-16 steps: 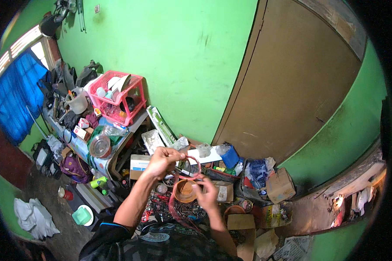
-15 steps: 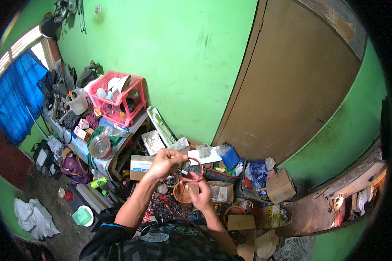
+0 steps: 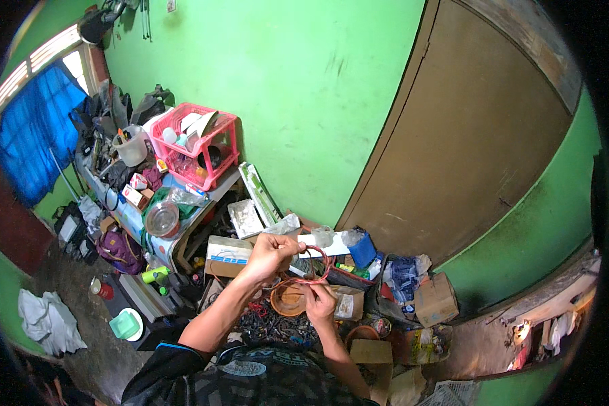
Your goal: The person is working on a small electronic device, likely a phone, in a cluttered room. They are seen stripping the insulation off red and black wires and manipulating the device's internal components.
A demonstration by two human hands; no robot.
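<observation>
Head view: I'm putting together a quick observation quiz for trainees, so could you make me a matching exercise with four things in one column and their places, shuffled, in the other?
Column one
1. Reddish loop
2. Pink rack
3. Blue curtain
4. Green container

Column two
A. Hanging at the window
B. On a round white plate
C. Held up by the left hand and the right hand
D. Standing on the table near the green wall

Right pairs: 1-C, 2-D, 3-A, 4-B
</observation>
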